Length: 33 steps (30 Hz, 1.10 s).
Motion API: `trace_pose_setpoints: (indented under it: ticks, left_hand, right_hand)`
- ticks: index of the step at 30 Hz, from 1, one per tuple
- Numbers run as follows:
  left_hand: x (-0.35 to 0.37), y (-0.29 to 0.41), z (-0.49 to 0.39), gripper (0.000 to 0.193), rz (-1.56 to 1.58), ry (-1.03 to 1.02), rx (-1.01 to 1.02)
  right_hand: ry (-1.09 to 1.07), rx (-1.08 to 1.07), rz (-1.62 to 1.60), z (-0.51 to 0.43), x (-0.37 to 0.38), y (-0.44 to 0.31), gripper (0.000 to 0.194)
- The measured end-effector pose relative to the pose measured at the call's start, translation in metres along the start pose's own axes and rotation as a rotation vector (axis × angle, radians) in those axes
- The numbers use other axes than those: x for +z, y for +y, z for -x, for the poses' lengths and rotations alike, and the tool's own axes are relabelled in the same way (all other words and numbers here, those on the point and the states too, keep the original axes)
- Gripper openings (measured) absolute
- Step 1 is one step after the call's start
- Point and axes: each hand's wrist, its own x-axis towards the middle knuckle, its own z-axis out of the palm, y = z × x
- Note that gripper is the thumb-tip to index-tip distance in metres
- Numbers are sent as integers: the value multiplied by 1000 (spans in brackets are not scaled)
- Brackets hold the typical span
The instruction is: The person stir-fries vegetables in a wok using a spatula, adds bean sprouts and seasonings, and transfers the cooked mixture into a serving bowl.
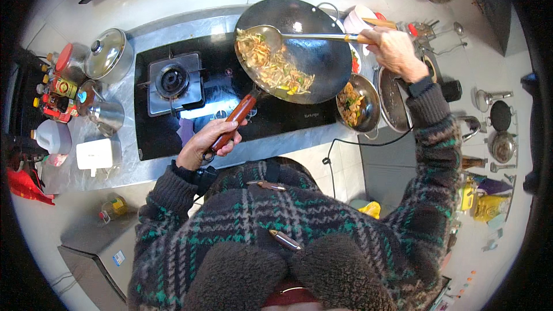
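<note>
My left hand (216, 140) grips the brown wooden handle (235, 116) of a large dark wok (315, 65), which is tilted over the right side of the hob. In my right hand (395, 52) is the wooden grip of a metal ladle (311, 36). The ladle's bowl rests among shredded stir-fried food (276, 69) along the wok's left and lower side. Just below the wok's right rim is a metal bowl (372, 103) with a handle, and mixed cooked food (351, 103) lies in it. The burner under the wok is hidden.
A gas burner (173, 79) is on the black glass hob (216, 138) at the left. Beyond it are a lidded steel pot (114, 58), a metal jug (106, 114), sauce bottles (60, 101) and a white container (97, 154). A black cable (367, 142) hangs near a metal basin (391, 99) at the right.
</note>
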Motion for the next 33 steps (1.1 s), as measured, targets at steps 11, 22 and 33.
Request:
trace_pose_setpoints:
  ticks: [11, 22, 33]
  left_hand:
    - [0, 0, -1, 51, 29, -17, 8]
    - [5, -2, 2, 49, 59, 4, 14]
    - [4, 0, 1, 52, 22, -29, 20]
  right_hand:
    - [-782, 556, -119, -11, -117, 2, 27]
    - [-710, 609, -938, 44, -23, 1, 46]
    - [-660, 306, -214, 44, -80, -18, 24]
